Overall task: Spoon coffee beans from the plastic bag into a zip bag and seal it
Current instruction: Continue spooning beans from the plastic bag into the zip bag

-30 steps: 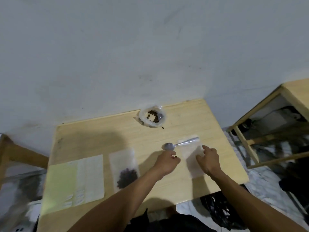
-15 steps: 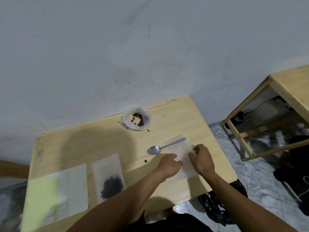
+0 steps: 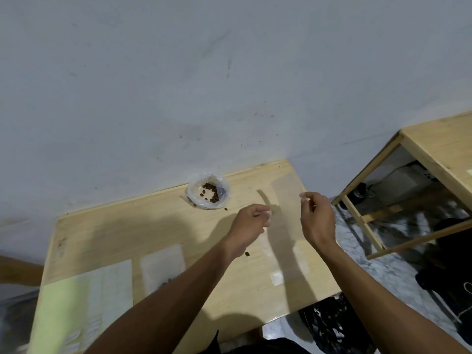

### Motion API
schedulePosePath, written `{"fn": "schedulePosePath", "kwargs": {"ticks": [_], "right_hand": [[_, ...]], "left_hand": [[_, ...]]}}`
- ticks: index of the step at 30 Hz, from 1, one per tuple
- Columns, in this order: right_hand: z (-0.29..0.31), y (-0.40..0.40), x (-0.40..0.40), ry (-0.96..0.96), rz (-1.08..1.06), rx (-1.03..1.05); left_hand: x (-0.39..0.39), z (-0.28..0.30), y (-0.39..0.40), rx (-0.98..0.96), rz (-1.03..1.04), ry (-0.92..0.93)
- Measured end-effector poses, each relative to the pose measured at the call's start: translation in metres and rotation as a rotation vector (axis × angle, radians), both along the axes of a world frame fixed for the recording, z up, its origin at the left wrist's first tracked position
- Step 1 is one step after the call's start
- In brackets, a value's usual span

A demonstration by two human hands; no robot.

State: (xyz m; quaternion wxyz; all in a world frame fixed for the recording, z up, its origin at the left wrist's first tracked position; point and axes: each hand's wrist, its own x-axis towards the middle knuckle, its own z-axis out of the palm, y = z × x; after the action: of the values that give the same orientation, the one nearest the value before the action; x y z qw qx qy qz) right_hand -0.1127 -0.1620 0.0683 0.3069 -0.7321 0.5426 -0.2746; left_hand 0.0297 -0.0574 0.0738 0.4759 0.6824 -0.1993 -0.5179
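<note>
A clear empty zip bag (image 3: 286,231) is lifted off the wooden table (image 3: 143,226), blurred and see-through. My left hand (image 3: 251,222) pinches its left edge and my right hand (image 3: 316,218) pinches its right edge near the top. The rolled-down plastic bag (image 3: 208,192) with a few coffee beans sits at the table's back edge, beyond my left hand. A thin dark streak (image 3: 264,200) between my hands may be the spoon; it is too blurred to tell.
A zip bag with beans (image 3: 163,264) lies front left, partly under my left forearm. Beside it lies a stack of empty zip bags on a green sheet (image 3: 84,302). Loose beans (image 3: 247,254) lie on the table. A second wooden table (image 3: 439,154) stands at the right.
Both hands have lifted the empty zip bag off the table and moved apart. The view has swung, so the table sits lower and further left.
</note>
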Motion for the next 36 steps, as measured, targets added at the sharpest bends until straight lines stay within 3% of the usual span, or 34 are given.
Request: {"fn": "schedulePosePath", "kwargs": {"ticks": [4,9,14,20,36], "right_hand": [[0.026,0.017,0.025,-0.199,0.157,-0.163],[0.042,0.040,0.053,-0.350,0.453,-0.181],[0.054,0.059,0.077,-0.388,0.655,-0.017],[0.077,0.076,0.112,-0.492,0.538,0.296],[0.085,0.080,0.141,-0.504,0.597,0.598]], "left_hand": [[0.026,0.044,-0.005,-0.140,0.164,0.212],[0.060,0.087,0.009,-0.272,0.364,0.481],[0.079,0.098,0.038,-0.293,0.336,0.407],[0.087,0.097,0.060,-0.299,0.344,0.245],[0.107,0.088,0.076,-0.291,0.404,0.195]]}}
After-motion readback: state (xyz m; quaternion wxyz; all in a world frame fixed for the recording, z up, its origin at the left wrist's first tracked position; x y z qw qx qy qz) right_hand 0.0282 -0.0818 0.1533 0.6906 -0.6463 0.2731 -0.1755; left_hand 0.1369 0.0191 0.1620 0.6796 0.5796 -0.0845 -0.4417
